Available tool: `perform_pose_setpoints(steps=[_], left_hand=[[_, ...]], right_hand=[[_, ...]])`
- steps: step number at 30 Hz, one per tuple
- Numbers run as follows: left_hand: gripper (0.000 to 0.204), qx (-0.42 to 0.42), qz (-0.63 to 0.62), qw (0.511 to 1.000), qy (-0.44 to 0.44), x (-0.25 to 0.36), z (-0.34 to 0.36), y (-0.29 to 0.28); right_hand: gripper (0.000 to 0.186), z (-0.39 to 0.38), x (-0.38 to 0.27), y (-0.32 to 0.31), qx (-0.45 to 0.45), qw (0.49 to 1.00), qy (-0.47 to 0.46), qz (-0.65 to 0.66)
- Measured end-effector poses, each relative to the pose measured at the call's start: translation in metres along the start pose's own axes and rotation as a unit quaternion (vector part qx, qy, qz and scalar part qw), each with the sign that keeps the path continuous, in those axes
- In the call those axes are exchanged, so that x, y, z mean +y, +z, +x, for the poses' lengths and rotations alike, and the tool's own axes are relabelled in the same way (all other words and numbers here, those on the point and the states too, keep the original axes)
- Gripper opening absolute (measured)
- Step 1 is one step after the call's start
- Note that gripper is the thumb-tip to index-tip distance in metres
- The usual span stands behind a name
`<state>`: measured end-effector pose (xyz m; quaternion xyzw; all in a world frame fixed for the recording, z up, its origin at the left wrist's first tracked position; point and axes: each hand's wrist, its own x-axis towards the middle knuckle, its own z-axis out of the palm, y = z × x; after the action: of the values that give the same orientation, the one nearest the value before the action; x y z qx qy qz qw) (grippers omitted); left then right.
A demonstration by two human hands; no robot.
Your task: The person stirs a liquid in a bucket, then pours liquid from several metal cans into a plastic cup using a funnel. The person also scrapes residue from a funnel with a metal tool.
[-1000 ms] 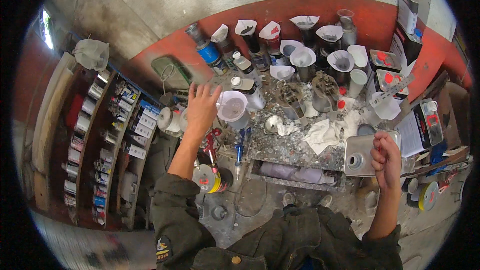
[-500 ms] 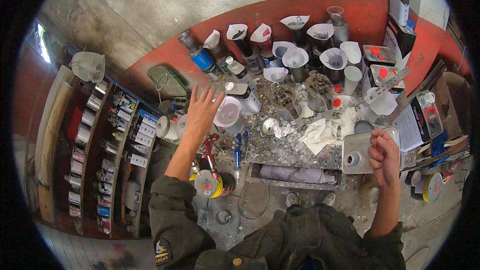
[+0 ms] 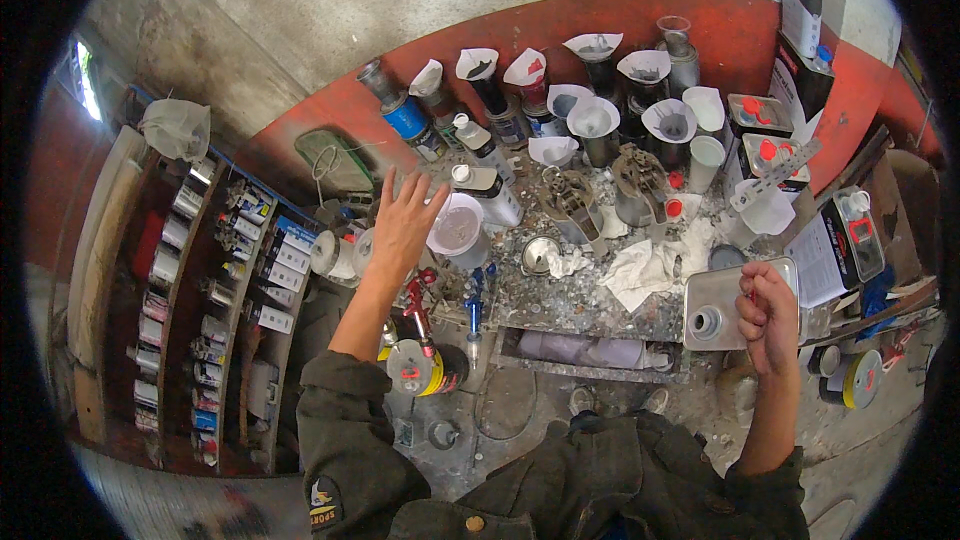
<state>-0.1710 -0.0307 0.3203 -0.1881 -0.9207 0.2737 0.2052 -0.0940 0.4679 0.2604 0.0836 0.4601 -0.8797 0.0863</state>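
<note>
My left hand is raised with its fingers spread and holds nothing. It hovers beside a white plastic tub and a white-topped metal can; I see no contact. My right hand is closed, fingers curled, over the right side of a rectangular metal can. A bit of red shows at its fingertips, too small to name. The can's round spout is uncapped. Below my left hand are a red spray gun and a blue spray gun.
Cups with paper strainers crowd the back of the paint-spattered bench. Mid-bench are two containers of metal tools and a crumpled white cloth. Shelves of cans stand left; more solvent cans stand right.
Both hands stay in nearly the same places. The whole view has shifted only slightly.
</note>
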Motion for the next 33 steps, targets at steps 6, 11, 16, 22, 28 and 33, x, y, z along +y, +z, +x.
perform_pose_setpoints(steps=[6,11,16,22,28,33], left_hand=[[0.056,-0.001,0.007,1.0,-0.006,-0.002,-0.002,0.007],[0.058,-0.01,0.014,1.0,-0.006,-0.002,-0.002,0.007],[0.055,0.002,0.013,1.0,-0.001,-0.004,-0.004,0.01],[0.05,0.003,0.009,1.0,-0.002,-0.003,-0.001,0.007],[0.057,0.013,0.0,1.0,-0.011,-0.003,-0.004,0.012],[0.044,0.013,0.003,1.0,-0.006,-0.004,-0.003,0.007]], right_hand=[[0.021,0.0,0.001,0.002,-0.001,1.0,-0.002,-0.002],[0.021,0.0,0.002,0.002,-0.009,1.0,-0.006,0.002],[0.022,0.001,0.002,0.003,-0.002,1.0,-0.004,0.002],[0.023,0.001,0.002,0.002,0.002,1.0,-0.008,-0.002],[0.023,0.002,0.002,-0.001,-0.008,1.0,-0.01,-0.005],[0.022,0.002,0.002,-0.001,-0.006,1.0,-0.012,-0.007]])
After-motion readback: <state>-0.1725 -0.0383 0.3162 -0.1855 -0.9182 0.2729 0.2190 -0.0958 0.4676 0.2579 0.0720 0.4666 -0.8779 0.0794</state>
